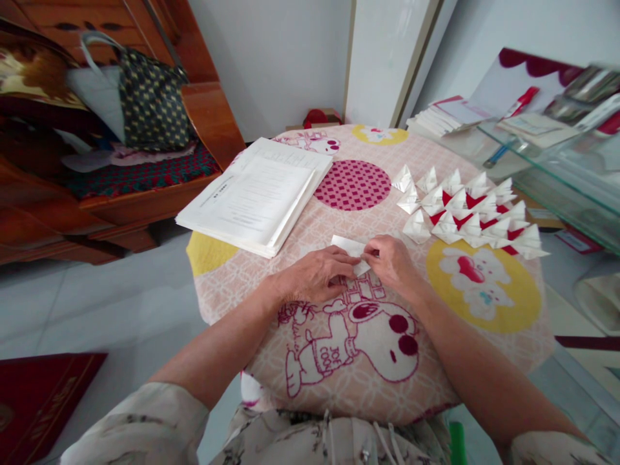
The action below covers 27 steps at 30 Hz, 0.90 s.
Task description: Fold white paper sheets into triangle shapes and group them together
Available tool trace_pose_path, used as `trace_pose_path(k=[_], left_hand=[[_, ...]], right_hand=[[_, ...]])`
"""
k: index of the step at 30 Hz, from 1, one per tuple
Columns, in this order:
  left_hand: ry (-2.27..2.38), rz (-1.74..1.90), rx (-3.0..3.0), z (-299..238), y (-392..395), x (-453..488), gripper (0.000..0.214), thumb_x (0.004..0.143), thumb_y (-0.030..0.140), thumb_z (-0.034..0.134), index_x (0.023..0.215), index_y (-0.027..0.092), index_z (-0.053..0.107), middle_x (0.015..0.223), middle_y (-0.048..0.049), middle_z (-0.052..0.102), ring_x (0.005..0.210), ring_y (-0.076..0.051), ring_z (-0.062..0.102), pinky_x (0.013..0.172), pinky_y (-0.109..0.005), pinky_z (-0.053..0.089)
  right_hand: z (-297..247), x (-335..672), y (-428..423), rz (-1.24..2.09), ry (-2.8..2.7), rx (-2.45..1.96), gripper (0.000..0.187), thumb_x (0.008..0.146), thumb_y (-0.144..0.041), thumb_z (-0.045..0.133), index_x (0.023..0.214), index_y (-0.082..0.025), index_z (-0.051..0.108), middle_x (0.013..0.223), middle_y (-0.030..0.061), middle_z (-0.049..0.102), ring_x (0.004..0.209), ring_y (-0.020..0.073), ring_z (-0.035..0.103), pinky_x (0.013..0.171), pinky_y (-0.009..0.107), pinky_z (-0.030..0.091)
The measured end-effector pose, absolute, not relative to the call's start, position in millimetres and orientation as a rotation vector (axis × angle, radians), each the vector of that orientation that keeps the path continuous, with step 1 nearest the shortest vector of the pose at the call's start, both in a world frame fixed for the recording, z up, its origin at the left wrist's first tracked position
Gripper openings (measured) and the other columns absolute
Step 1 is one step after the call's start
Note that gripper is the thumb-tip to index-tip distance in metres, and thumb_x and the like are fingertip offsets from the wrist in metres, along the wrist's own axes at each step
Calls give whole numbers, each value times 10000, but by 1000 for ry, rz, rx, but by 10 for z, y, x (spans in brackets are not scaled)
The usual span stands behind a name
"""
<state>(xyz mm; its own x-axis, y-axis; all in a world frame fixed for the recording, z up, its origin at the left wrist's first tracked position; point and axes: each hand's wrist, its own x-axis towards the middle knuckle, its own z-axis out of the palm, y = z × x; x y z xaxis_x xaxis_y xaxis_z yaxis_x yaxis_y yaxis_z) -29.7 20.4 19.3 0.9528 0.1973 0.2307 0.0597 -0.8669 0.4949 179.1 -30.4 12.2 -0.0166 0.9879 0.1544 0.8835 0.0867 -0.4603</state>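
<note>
A small white paper piece (349, 246) lies on the cartoon-printed table cover (368, 349). My left hand (317, 276) presses its near end with curled fingers. My right hand (394, 261) pinches the same paper from the right side. Both hands rest on the cover, close together. To the right lies a cluster of several folded white and red paper shapes (467, 213). A stack of white printed sheets (254, 197) sits at the table's left.
A wooden bench (145, 187) with a patterned bag (150, 100) stands at the left. A glass-topped counter (566, 161) with papers and a pen is at the right. A red booklet (39, 400) lies on the tiled floor.
</note>
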Motion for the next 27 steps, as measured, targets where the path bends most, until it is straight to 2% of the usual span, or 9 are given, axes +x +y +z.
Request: trace_pose_path(k=[4, 10, 13, 16, 18, 22, 27], left_hand=[[178, 378, 2601, 182, 209, -285, 136, 864, 189, 631, 983, 195, 695, 1250, -94, 680, 1183, -269, 596, 1046, -468, 456], [183, 377, 2595, 182, 202, -283, 108, 842, 191, 663, 945, 183, 696, 1329, -107, 645, 1208, -280, 577, 1059, -462, 436], [174, 378, 2585, 201, 197, -276, 89, 854, 190, 640, 929, 193, 689, 1267, -94, 673, 1173, -272, 587, 1047, -459, 435], [172, 370, 2565, 232, 189, -264, 110, 856, 173, 620, 939, 209, 683, 1167, -74, 701, 1120, -256, 601, 1031, -452, 439], [177, 359, 2561, 250, 184, -256, 113, 856, 167, 615, 938, 210, 679, 1142, -71, 703, 1103, -252, 603, 1025, -447, 442], [196, 337, 2575, 267, 178, -251, 87, 856, 173, 617, 917, 200, 673, 1162, -82, 699, 1123, -263, 598, 1024, -450, 446], [214, 347, 2586, 261, 178, -260, 73, 874, 209, 620, 896, 181, 684, 1279, -124, 668, 1202, -292, 574, 1033, -476, 451]], right_hand=[[130, 1859, -291, 336, -1896, -1795, 156, 789, -129, 658, 638, -170, 666, 680, 39, 654, 675, 162, 561, 663, 279, 398], [259, 1924, -402, 304, -1680, -1694, 152, 813, -135, 575, 741, -172, 704, 746, 43, 702, 693, 164, 614, 665, 268, 437], [303, 1815, -474, 440, -1812, -1845, 143, 809, -160, 616, 694, -175, 701, 652, 34, 683, 624, 161, 596, 607, 268, 397], [323, 1694, -493, 489, -1925, -1990, 61, 778, -168, 675, 775, -177, 735, 673, 45, 699, 650, 178, 612, 606, 278, 375], [339, 1649, -484, 494, -1943, -2039, 92, 760, -176, 701, 841, -183, 744, 691, 47, 706, 671, 185, 621, 611, 278, 371], [370, 1658, -470, 525, -1932, -2073, 128, 743, -161, 711, 865, -190, 735, 695, 34, 700, 654, 171, 606, 600, 268, 361], [321, 1820, -466, 432, -1915, -2057, 22, 770, -182, 707, 786, -194, 716, 675, 27, 681, 620, 157, 575, 579, 267, 337]])
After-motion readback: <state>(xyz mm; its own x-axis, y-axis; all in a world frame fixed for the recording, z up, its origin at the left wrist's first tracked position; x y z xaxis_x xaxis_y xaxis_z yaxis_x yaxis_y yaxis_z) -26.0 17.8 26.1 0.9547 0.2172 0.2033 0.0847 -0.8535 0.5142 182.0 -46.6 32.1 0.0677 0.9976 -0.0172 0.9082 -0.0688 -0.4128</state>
